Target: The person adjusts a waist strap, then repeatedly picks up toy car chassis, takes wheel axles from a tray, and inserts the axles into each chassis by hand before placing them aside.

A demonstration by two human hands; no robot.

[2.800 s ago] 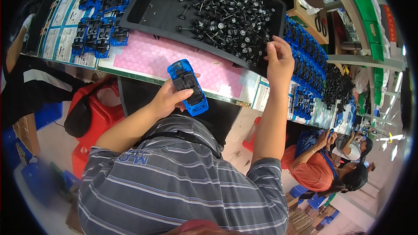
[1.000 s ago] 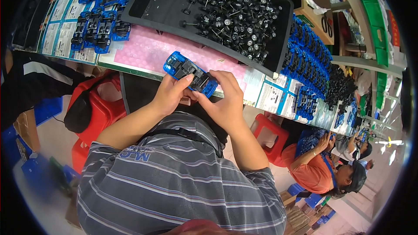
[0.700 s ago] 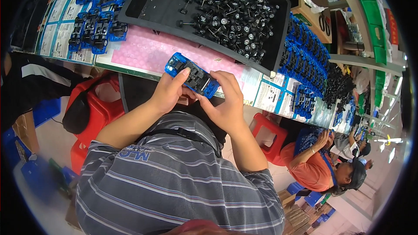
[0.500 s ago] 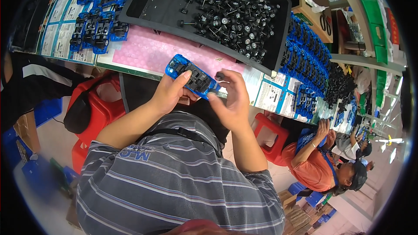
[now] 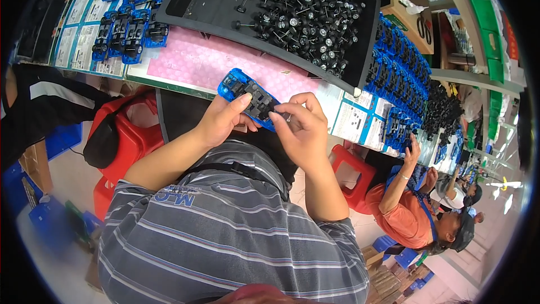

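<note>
A blue toy car point(image 5: 256, 99) lies underside up in my left hand point(image 5: 221, 119), its black chassis showing. The left thumb presses on the chassis while the fingers wrap beneath the body. My right hand point(image 5: 304, 129) is at the car's nearer right end, with thumb and forefinger pinched on a small black wheel axle point(image 5: 283, 114) against the chassis. The fingers partly hide that piece. Beyond my hands, a large black tray point(image 5: 225, 22) holds many loose wheel axles point(image 5: 304, 17).
Pink bubble wrap point(image 5: 188, 56) covers the bench before the tray. Rows of blue toy cars stand at left point(image 5: 132, 34) and right point(image 5: 396, 73). Red stools point(image 5: 126, 135) flank me. A co-worker in an orange top point(image 5: 402, 214) sits at the right, one hand raised by the bench.
My right thumb and fingers have closed in, bringing the wheel axle against the car's end. The co-worker's hand has moved up toward the cars on the bench.
</note>
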